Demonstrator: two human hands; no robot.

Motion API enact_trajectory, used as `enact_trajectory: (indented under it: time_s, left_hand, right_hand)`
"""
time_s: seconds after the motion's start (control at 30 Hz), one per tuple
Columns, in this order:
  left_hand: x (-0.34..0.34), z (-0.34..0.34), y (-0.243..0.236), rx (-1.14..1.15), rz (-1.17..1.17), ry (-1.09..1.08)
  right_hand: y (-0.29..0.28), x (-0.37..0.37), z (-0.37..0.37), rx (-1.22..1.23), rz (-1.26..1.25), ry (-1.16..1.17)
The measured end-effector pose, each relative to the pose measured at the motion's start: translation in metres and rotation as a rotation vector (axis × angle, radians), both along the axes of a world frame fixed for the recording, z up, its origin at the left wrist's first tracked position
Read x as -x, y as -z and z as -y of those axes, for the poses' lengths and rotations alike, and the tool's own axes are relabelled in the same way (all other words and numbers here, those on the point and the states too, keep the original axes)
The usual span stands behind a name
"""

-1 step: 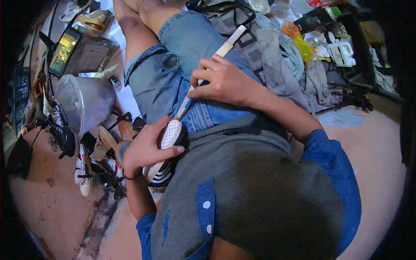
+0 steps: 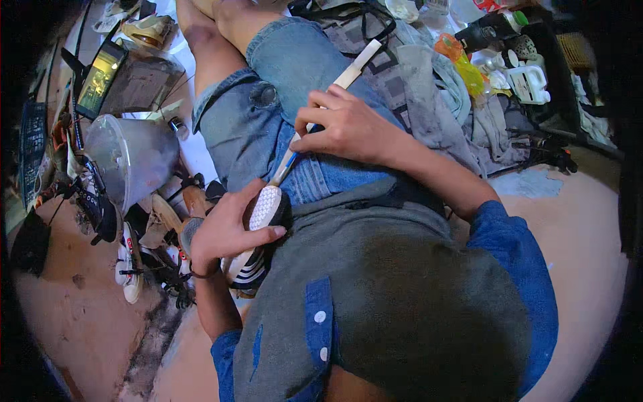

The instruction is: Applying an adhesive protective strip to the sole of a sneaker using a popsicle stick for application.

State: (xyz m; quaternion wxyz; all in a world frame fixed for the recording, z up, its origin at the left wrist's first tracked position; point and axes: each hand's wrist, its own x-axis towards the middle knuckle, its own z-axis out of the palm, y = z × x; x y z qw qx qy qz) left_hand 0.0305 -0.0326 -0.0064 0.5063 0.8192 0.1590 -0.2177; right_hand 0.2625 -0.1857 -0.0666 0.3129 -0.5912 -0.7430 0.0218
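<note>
My left hand [image 2: 231, 228] is closed around a black shoe with white stripes [image 2: 252, 268], held against my lap. The shoe's white textured sole [image 2: 265, 208] shows between thumb and fingers, facing up. My right hand [image 2: 341, 127] grips a long, slim brush [image 2: 348, 72] with a pale handle and a blue part lower down. The brush slants down to the left, and its tip meets the toe end of the sole, or lies just beside it. Fingers hide the middle of the brush; much of the shoe is behind my left hand.
A translucent bucket [image 2: 130, 161] stands to the left, near a lit phone [image 2: 100, 80]. Several shoes, including a white one [image 2: 129, 264], lie below it. Grey cloths [image 2: 435, 100], a white jug [image 2: 528, 84] and a dark bottle [image 2: 482, 35] are at the upper right.
</note>
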Motion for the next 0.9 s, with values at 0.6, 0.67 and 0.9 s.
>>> enact_trajectory:
  time_s: [0.6, 0.67, 0.9]
  left_hand:
    - [-0.003, 0.002, -0.004, 0.002, -0.037, 0.014]
    - [-0.003, 0.002, -0.005, -0.005, -0.042, 0.012]
    - [-0.003, 0.001, -0.003, -0.018, -0.038, 0.025]
  right_hand:
    - [0.009, 0.005, 0.002, -0.042, -0.137, -0.008]
    - [0.008, 0.005, 0.002, -0.041, -0.157, -0.009]
    - [-0.006, -0.006, 0.004, -0.059, -0.260, -0.025]
